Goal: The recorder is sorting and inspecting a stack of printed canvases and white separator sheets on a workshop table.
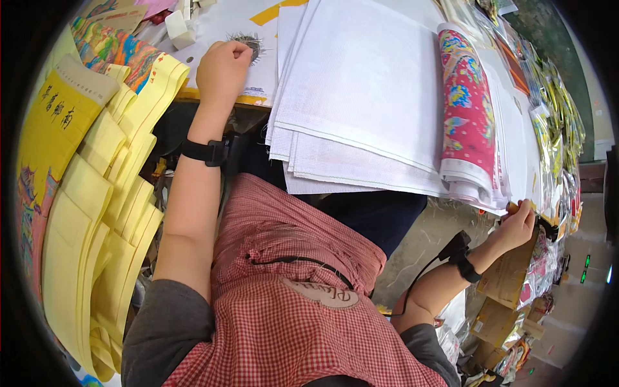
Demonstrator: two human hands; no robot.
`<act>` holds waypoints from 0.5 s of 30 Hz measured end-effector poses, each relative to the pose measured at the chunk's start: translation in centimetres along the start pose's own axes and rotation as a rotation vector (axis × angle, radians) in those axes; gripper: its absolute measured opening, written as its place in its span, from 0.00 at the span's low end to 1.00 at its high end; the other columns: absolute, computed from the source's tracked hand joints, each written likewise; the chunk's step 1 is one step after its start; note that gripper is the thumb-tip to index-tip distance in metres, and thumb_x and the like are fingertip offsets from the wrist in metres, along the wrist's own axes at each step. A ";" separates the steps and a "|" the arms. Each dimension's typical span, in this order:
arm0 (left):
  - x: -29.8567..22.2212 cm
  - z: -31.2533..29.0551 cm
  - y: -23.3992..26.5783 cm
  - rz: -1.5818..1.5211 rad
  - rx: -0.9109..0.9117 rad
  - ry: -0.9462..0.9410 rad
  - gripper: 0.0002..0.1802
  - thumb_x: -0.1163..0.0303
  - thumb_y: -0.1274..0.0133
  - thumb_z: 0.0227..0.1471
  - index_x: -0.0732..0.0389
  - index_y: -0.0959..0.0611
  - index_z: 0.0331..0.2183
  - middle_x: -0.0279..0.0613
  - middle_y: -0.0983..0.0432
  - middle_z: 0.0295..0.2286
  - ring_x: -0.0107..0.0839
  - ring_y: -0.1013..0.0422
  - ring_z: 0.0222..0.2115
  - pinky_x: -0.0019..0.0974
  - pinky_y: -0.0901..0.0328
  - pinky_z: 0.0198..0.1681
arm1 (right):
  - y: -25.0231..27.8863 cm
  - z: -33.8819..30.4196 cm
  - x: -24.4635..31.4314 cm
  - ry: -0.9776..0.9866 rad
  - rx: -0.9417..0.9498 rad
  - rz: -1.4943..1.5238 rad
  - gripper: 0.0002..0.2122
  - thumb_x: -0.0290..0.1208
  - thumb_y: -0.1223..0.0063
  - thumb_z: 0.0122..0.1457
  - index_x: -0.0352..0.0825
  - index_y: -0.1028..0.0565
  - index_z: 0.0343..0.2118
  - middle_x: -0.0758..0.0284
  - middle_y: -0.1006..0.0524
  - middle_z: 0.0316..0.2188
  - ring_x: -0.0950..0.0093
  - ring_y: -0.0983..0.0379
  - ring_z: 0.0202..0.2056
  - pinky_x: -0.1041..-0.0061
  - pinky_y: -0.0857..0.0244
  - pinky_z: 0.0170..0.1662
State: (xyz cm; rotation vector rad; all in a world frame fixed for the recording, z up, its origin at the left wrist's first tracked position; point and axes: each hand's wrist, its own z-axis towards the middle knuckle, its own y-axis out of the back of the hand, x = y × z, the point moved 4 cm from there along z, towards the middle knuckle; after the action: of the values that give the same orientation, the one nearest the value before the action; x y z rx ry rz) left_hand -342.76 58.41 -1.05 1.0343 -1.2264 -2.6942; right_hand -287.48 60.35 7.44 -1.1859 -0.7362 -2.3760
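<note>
At the table's near left part, my left hand is closed in a pinch against a dark round clump bristling with thin needles. Whatever lies between its fingertips is too small to make out. To the right, a stack of white gridded fabric sheets overhangs the table's front edge. A rolled red cloth with blue and yellow flowers rests on the stack's right side. My right hand is closed at the table's near right corner, beside the sheets' edge. A small brownish bit shows at its fingertips.
Folded yellow printed cloths hang along the left. Behind the needles stands a small white block. Several clear-wrapped packets line the table's right side, and cardboard boxes stand below at right. A black cable runs by my right forearm.
</note>
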 end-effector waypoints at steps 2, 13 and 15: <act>0.6 0.0 0.7 -0.056 -0.048 0.012 0.09 0.65 0.45 0.42 0.60 0.19 0.25 0.38 0.28 0.21 0.34 0.31 0.24 0.34 0.37 0.29 | -1.8 -2.2 3.2 0.054 0.042 0.206 0.10 0.32 0.50 0.54 0.30 0.26 0.24 0.69 0.28 0.16 0.87 0.39 0.15 0.88 0.51 0.16; -8.0 -6.0 1.2 -1.449 0.507 0.422 0.11 0.69 0.43 0.45 0.66 0.21 0.30 0.26 0.35 0.16 0.14 0.46 0.16 0.18 0.51 0.20 | -15.9 -18.9 13.7 0.136 1.154 0.538 0.06 0.26 0.45 0.50 0.29 0.26 0.30 0.70 0.26 0.19 0.85 0.32 0.20 0.86 0.38 0.23; -8.4 -6.5 1.4 -1.349 0.512 0.421 0.10 0.69 0.44 0.46 0.66 0.21 0.29 0.26 0.35 0.16 0.14 0.46 0.16 0.19 0.51 0.20 | -16.6 -21.0 14.4 0.137 1.204 0.606 0.06 0.25 0.45 0.50 0.29 0.26 0.30 0.70 0.25 0.21 0.85 0.31 0.20 0.86 0.37 0.24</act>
State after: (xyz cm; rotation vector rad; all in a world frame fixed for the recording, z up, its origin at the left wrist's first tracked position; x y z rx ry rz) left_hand -332.82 55.30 1.57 3.2269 -1.4139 -2.3766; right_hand -317.63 59.31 3.88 -0.5527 -1.2441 -1.1098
